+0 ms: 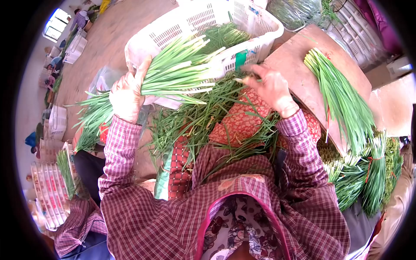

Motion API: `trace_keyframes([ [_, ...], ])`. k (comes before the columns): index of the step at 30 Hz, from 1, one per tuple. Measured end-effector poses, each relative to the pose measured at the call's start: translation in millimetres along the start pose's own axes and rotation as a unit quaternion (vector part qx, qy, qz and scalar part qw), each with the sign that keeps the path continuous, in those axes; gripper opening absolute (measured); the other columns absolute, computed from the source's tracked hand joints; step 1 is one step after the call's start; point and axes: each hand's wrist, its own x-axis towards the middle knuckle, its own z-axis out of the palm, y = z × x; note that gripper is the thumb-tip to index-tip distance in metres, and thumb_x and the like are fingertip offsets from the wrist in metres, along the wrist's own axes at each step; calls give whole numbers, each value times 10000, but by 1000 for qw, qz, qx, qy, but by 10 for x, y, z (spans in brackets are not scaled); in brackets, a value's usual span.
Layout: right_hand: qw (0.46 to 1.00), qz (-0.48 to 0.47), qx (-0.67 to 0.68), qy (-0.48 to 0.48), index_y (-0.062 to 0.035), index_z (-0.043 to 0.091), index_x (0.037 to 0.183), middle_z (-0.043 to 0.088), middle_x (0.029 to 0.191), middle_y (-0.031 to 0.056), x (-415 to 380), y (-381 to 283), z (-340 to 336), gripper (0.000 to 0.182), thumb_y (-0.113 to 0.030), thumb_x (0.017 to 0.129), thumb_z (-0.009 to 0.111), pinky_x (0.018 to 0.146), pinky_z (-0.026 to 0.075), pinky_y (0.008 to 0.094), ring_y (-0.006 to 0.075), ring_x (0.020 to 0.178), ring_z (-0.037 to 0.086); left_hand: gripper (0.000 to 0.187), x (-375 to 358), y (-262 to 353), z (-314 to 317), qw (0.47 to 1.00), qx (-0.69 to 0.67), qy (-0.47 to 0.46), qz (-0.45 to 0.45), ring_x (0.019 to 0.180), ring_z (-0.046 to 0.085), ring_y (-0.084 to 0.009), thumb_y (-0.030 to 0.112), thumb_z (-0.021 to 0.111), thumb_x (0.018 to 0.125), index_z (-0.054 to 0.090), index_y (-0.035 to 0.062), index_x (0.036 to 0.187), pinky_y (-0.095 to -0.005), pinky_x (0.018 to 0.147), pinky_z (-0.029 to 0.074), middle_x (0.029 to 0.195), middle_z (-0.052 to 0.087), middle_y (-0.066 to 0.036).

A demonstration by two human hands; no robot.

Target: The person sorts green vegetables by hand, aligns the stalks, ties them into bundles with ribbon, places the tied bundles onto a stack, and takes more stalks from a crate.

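My left hand (128, 93) is closed around a bunch of garlic chives (175, 71), pale stem ends pointing right and green leaves hanging left. The bunch is held over the near rim of a white plastic basket (149, 41). To the right of the stem ends is my right hand (271, 86), its thumb and fingers apart and slightly blurred; I see nothing held in it. Loose chive leaves (208, 106) lie across my lap and on a red patterned cloth (242, 117) below the hands. More chives (223, 37) lie inside the basket.
On a board (294, 56) at the right rests another chive bunch (340, 95). Tied bundles (375, 177) are stacked below it. A clear plastic bag (294, 15) of greens stands at the top. White crates (56, 121) and other people line the left wall.
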Motion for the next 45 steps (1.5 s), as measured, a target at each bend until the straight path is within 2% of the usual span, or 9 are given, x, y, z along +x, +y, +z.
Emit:
trace_keyframes([
  [3, 982, -16, 127, 139, -85, 703, 850, 673, 765, 99, 57, -371, -326, 201, -275, 866, 639, 625, 511, 383, 256, 697, 655, 938, -85, 115, -42, 999, -26, -14, 17, 694, 604, -205, 48, 696, 650, 346, 386, 1451, -358, 636, 514, 741, 509, -24],
  [5, 971, -35, 128, 198, -76, 691, 818, 650, 733, 91, 237, -433, -262, 206, -279, 840, 666, 610, 511, 370, 260, 672, 640, 751, -18, 111, -3, 999, 18, 6, 40, 649, 580, -205, 100, 702, 707, 482, 351, 1379, -350, 619, 493, 696, 493, -21],
  [13, 969, -5, 39, 244, -75, 693, 779, 626, 728, 85, 418, -500, 1, 247, -319, 760, 715, 632, 505, 398, 282, 689, 632, 920, 87, 207, -57, 996, 43, 8, 73, 629, 581, -192, -29, 614, 663, 362, 390, 1442, -338, 579, 514, 682, 458, -15],
  [16, 988, 58, 37, 138, -72, 666, 754, 632, 726, 87, 381, -401, -71, 235, -304, 789, 678, 608, 515, 392, 251, 693, 642, 908, 63, 217, -64, 997, 15, 13, 69, 627, 578, -192, -15, 624, 663, 375, 389, 1436, -339, 586, 512, 679, 455, -18],
  [21, 971, -9, -65, 231, -96, 683, 913, 664, 770, 108, 159, 256, -1, 205, -286, 856, 632, 633, 532, 367, 264, 702, 653, 650, 25, 138, -77, 998, -4, 27, 51, 600, 562, -190, 89, 677, 750, 539, 336, 1335, -340, 586, 485, 653, 480, -21],
  [22, 990, 48, -79, 102, -120, 679, 968, 661, 827, 143, 97, 320, 24, 175, -249, 856, 640, 688, 525, 407, 325, 784, 641, 711, 15, 116, -57, 998, -10, 33, 53, 612, 565, -190, 112, 676, 743, 474, 360, 1378, -342, 584, 490, 667, 461, -21],
  [26, 997, 54, -3, 61, -132, 702, 943, 682, 863, 144, -21, 315, -4, 190, -293, 860, 647, 671, 520, 410, 313, 791, 659, 747, 1, 106, -63, 998, -2, 28, 58, 620, 568, -188, 202, 692, 747, 415, 384, 1417, -340, 582, 492, 683, 448, -20],
  [33, 986, -40, 40, 158, -146, 690, 927, 678, 843, 139, -53, 127, -7, 147, -263, 841, 665, 643, 517, 417, 323, 744, 655, 759, 64, 136, -127, 997, -9, 46, 63, 632, 579, -182, 159, 685, 742, 417, 383, 1416, -336, 591, 497, 682, 458, -16],
  [45, 989, -26, 138, -34, -72, 724, 900, 670, 780, 156, 155, -581, -150, 278, -337, 849, 657, 647, 505, 417, 334, 717, 645, 912, 96, 148, -129, 991, 68, 40, 111, 595, 552, -162, -24, 613, 667, 369, 389, 1442, -304, 556, 493, 664, 418, -5],
])
